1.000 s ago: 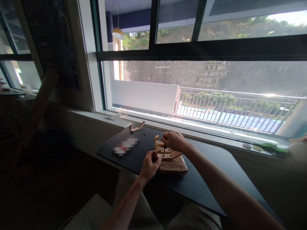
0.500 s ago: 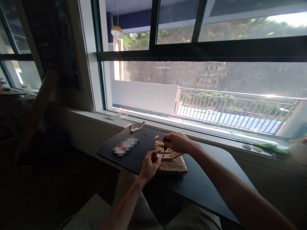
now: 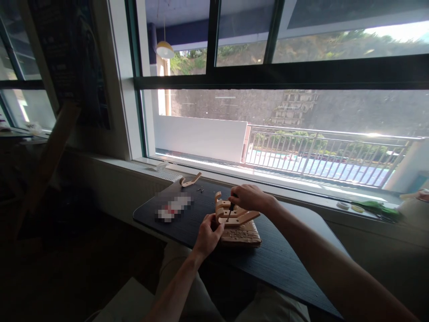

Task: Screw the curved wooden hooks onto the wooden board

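My right hand (image 3: 250, 197) is closed around the dark handle of a screwdriver (image 3: 231, 207). The tool stands nearly upright, its tip down on the nearest of several pale wooden hooks (image 3: 246, 218). These hooks lie side by side, with curled ends to the left, on a brown ridged block (image 3: 241, 238) that could be cardboard. At the curled end of the nearest hook, my left hand (image 3: 207, 235) grips with thumb and fingers, steadying it against the block. Dark holes show along the hooks. Whether a screw sits under the tip is too small to tell.
Another wooden hook (image 3: 190, 180) lies at the far left of the dark table (image 3: 281, 257), near some small screws (image 3: 200, 190). A blurred-out packet (image 3: 174, 207) rests at the left. Behind the table runs a windowsill with a yellow roll (image 3: 357, 208) and green leaves (image 3: 378, 208).
The view has shifted slightly. My right hand keeps the screwdriver on the same hook, with its grip turned a little. The left hand stays at the curled end.
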{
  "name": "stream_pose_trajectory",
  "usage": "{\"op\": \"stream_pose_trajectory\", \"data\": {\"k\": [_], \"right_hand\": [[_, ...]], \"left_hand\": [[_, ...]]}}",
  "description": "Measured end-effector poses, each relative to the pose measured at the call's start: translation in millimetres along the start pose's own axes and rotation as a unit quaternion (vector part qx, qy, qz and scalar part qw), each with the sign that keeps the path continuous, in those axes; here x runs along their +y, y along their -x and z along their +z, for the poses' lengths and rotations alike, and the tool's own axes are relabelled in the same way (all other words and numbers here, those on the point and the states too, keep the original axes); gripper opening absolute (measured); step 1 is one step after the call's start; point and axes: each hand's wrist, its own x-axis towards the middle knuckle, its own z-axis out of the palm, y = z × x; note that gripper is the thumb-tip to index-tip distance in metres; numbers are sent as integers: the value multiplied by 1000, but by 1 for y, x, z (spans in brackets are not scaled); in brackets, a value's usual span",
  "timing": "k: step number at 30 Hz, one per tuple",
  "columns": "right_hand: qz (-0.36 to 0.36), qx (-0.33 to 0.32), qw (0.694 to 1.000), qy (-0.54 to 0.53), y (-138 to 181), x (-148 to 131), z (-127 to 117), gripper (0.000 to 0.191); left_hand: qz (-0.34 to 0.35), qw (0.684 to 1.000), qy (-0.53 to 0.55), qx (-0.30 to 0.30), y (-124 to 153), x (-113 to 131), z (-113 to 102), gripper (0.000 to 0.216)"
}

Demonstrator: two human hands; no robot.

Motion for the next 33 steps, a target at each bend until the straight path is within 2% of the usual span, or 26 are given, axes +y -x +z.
{"op": "stream_pose_trajectory", "data": {"k": [2, 7, 15, 19, 22, 25, 29, 33], "right_hand": [[-10, 9, 1000, 15, 2, -2, -4, 33], [-88, 28, 996, 12, 3, -14, -2, 30], [-5, 54, 999, 9, -13, -17, 17, 37], [25, 48, 999, -1, -16, -13, 14, 39], [11, 5, 1000, -17, -12, -7, 2, 40], [-18, -23, 999, -46, -7, -1, -8, 34], [-70, -12, 995, -68, -2, -3, -8, 30], [-58, 15, 996, -65, -2, -10, -1, 28]], "left_hand": [[0, 1000, 1, 1, 0, 0, 0, 24], [8, 1000, -10, 5, 0, 0, 0, 21], [18, 1000, -19, 9, 0, -2, 1, 19], [17, 1000, -18, 10, 0, -3, 1, 20], [12, 1000, -5, 5, 0, -2, 1, 21], [8, 1000, 7, 2, 1, 0, 0, 22], [9, 1000, 4, 6, 1, 2, 0, 21], [12, 1000, -5, 12, 1, 3, -1, 21]]}}
